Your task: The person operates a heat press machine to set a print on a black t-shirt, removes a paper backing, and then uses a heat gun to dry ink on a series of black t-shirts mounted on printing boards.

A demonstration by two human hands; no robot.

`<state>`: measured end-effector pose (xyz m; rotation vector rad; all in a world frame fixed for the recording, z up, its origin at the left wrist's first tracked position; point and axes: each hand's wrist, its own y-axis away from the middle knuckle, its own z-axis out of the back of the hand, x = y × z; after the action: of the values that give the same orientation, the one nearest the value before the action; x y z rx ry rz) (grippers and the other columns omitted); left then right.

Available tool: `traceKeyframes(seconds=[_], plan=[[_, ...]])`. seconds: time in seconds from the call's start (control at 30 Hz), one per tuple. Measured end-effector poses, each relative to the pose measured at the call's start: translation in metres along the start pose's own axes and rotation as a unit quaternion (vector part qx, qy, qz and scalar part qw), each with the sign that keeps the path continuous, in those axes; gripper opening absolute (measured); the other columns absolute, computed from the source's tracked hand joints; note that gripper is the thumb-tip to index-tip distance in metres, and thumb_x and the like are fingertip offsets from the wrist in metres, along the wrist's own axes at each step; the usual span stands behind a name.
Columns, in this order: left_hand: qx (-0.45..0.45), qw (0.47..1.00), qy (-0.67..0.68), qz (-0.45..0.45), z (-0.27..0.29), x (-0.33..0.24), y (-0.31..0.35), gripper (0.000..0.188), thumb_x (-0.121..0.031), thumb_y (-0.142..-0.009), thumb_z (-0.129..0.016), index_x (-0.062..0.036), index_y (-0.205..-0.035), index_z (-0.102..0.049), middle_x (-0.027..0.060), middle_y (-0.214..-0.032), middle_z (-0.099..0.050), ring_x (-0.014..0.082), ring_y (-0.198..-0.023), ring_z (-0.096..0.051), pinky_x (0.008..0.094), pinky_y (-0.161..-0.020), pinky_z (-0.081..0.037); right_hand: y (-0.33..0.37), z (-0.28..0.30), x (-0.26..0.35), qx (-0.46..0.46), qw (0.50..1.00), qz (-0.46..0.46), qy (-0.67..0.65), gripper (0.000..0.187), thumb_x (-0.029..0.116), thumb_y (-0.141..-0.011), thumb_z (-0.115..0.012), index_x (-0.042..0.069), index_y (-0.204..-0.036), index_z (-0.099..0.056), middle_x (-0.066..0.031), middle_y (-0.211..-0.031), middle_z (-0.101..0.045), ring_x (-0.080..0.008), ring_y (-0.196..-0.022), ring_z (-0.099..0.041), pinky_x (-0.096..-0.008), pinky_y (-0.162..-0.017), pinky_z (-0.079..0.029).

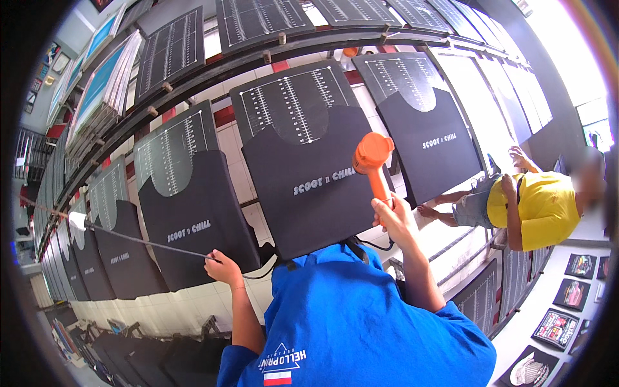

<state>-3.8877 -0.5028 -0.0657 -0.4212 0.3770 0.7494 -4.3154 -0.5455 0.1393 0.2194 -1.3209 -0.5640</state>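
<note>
Right hand [394, 218] is gripping an orange heat gun [373, 161] by its rigid handle at frame centre, aiming at a soft black shirt [309, 187]; left hand [222, 266] is pinching a thin cord [142, 242].

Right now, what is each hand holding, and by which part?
Right hand grips the orange heat gun by its handle; left hand pinches a thin cord.

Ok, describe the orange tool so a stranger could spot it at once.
Find the long row of black shirts on boards. Over the middle one, the right hand grips a heat gun. Its bright orange body stands out against the black.
</note>
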Motion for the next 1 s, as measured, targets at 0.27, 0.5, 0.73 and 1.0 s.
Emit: traceKeyframes(seconds=[0.27,0.5,0.73,1.0], plan=[[-0.004,1.000,-0.002,-0.025,-0.005,0.010,-0.002,0.038,-0.031,-0.097,-0.049,0.0026,-0.087,-0.063,0.0185,-0.085,-0.063,0.0378,-0.086,-0.057,0.0479,-0.077,-0.041,0.000,-0.020,-0.009,-0.026,0.999,0.031,0.002,0.033,0.037,-0.094,-0.062,0.005,-0.098,-0.057,-0.0002,-0.070,-0.057,-0.0077,-0.058,-0.059,-0.0201,-0.046,-0.041],[-0.003,0.999,0.019,-0.040,-0.002,0.009,-0.001,0.039,-0.031,-0.098,-0.049,0.0021,-0.082,-0.063,0.0139,-0.079,-0.059,0.0351,-0.082,-0.055,0.0470,-0.072,-0.038,0.003,-0.018,-0.005,-0.010,0.999,0.006,-0.040,0.031,0.036,-0.094,-0.063,0.006,-0.098,-0.057,-0.0003,-0.070,-0.058,-0.0080,-0.058,-0.059,-0.0202,-0.047,-0.041],[0.029,0.999,0.011,-0.037,0.003,0.010,-0.001,0.041,-0.032,-0.098,-0.050,0.0049,-0.087,-0.064,0.0210,-0.085,-0.062,0.0393,-0.084,-0.057,0.0493,-0.076,-0.040,0.005,-0.023,-0.004,0.043,0.994,-0.011,-0.102,0.030,0.034,-0.094,-0.064,0.005,-0.097,-0.057,0.0004,-0.070,-0.057,-0.0076,-0.058,-0.060,-0.0203,-0.046,-0.041],[-0.012,0.999,0.020,-0.049,-0.003,0.017,-0.001,0.037,-0.030,-0.098,-0.051,0.0011,-0.081,-0.062,0.0155,-0.076,-0.059,0.0356,-0.078,-0.056,0.0471,-0.071,-0.039,0.005,-0.027,-0.004,0.024,0.997,-0.008,-0.067,0.029,0.034,-0.094,-0.064,0.006,-0.095,-0.057,0.0000,-0.071,-0.058,-0.0077,-0.058,-0.060,-0.0195,-0.046,-0.042]])
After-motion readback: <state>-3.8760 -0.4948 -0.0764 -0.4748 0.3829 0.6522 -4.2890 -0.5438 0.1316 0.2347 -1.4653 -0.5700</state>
